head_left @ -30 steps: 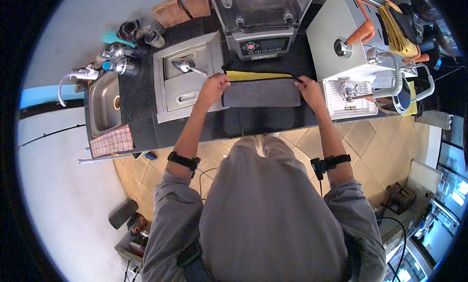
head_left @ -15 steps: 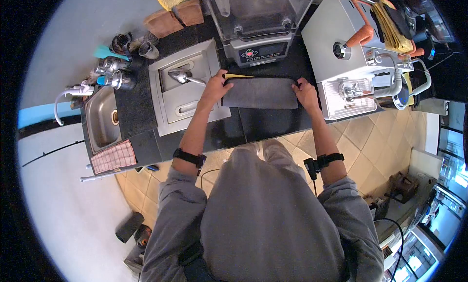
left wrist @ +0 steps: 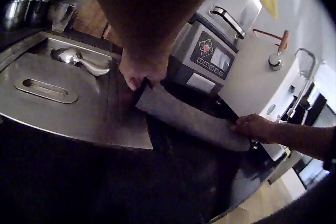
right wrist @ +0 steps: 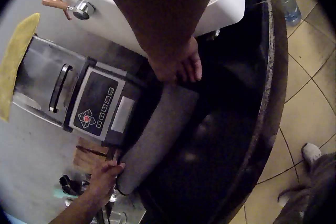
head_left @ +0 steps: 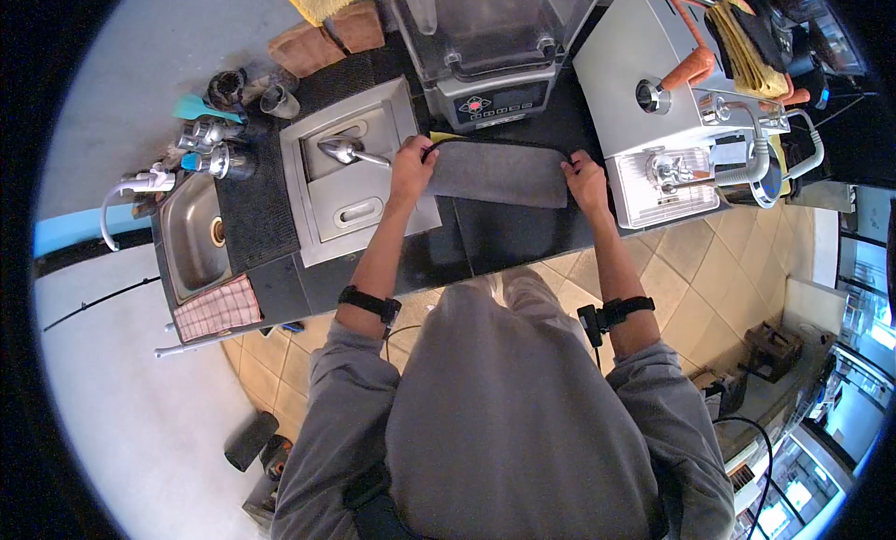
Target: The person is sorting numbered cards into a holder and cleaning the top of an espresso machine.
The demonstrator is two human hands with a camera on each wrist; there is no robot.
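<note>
While both hands hold it, the grey cloth (head_left: 499,173) lies flat on the dark surface (head_left: 523,232) just in front of the blender base (head_left: 493,99), its long axis running left to right across the person, parallel to the surface's front edge. The left hand (head_left: 411,164) pinches the cloth's left short end with curled fingers, beside the steel tray (head_left: 359,213) where a scoop (head_left: 343,150) rests. The right hand (head_left: 588,178) lies on the right short end with fingers bent over the cloth's corner, gripping it, close to the drip grille of the espresso machine (head_left: 667,83). A sliver of yellow shows at the cloth's far left corner. From the right wrist view, the cloth (right wrist: 157,134) stretches as a long strip from one hand to the other, past the blender's control panel (right wrist: 100,106).
</note>
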